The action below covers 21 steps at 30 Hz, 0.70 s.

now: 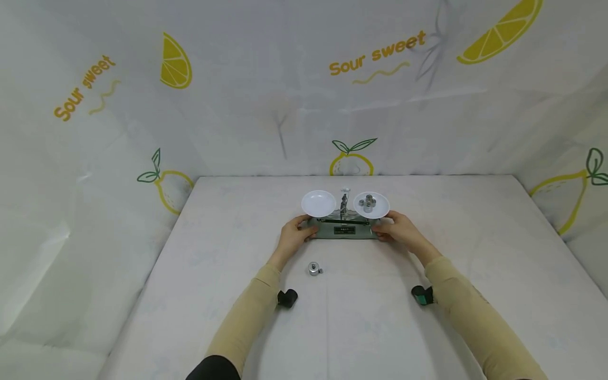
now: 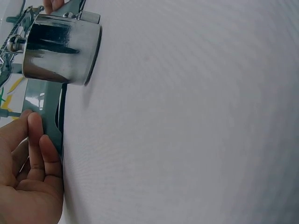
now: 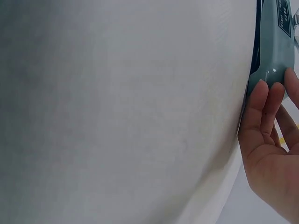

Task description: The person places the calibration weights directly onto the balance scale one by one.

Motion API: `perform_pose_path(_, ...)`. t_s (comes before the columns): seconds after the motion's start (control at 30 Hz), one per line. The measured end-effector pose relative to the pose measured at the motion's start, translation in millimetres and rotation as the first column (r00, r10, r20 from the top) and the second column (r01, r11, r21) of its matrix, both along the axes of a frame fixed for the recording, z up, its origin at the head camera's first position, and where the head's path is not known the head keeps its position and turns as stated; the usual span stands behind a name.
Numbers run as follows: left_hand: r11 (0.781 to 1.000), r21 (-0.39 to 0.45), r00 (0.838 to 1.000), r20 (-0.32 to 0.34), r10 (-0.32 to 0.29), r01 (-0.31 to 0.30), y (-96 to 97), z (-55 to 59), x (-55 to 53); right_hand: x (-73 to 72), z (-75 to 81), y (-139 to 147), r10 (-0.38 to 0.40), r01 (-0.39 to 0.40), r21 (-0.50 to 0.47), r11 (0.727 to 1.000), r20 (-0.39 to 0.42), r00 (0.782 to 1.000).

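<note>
A two-pan balance scale (image 1: 328, 230) with a green base stands on the table. My left hand (image 1: 291, 235) grips the left end of its base, the fingers (image 2: 35, 144) bent against the green edge. At the opposite end my right hand (image 1: 401, 230) holds the base, with its fingertips (image 3: 259, 91) on the rounded corner. The left white pan (image 1: 318, 203) carries nothing; several small metal weights (image 1: 368, 202) stand on the right pan (image 1: 381, 209). In front of the scale sits a shiny cylindrical weight (image 1: 313, 268), large in the left wrist view, with a smaller metal piece beside it.
The table (image 1: 228, 295) has a white covering, with a lemon-printed white sheet (image 1: 266, 100) behind and at the sides. A black wrist camera (image 1: 287, 298) hangs at the left sleeve, another (image 1: 421, 295) at the right.
</note>
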<state>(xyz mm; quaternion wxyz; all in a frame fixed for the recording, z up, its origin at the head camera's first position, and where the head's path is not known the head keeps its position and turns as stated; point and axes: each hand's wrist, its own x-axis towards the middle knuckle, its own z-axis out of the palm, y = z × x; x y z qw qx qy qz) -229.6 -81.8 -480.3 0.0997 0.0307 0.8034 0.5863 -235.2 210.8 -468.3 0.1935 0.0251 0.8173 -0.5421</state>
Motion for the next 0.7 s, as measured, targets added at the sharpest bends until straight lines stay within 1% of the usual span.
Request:
perform_pose_path(0.03,1.0,-0.004,1.0,-0.004,-0.002,0.002,0.4,5.6,3.0,-0.2,0.0,0,0.003,-0.003,0.004,1.0,0.003,1.0)
perform_pose_path(0.13,1.0,0.007,1.0,-0.008,0.003,-0.003,0.3,4.0,2.6,-0.3,0.4,-1,0.006,-0.006,0.018,1.0,0.008,1.0)
perform_pose_path(0.17,1.0,0.011,1.0,-0.015,0.008,-0.008,-0.1,0.8,1.7,-0.3,0.7,-2,0.001,-0.001,0.021,1.0,0.007,1.0)
perform_pose_path(0.27,1.0,0.017,1.0,-0.021,0.023,-0.023,-1.5,-15.9,-7.0,0.3,2.5,-4,-0.011,0.011,0.031,0.999,0.003,1.0)
perform_pose_path(0.4,0.999,0.005,0.999,-0.026,0.04,-0.04,-1.1,-15.6,-7.3,0.4,3.8,-4,-0.012,0.013,0.045,0.999,-0.009,1.0)
perform_pose_path(0.57,0.999,0.0,0.999,-0.021,0.038,-0.039,-0.8,-16.5,-8.5,0.2,3.4,-3,-0.002,0.003,0.054,0.999,-0.018,1.0)
perform_pose_path(0.7,0.999,-0.007,0.999,0.002,0.04,-0.04,-0.4,-17.2,-8.9,0.8,2.6,-3,0.012,-0.011,0.06,0.998,-0.028,1.0)
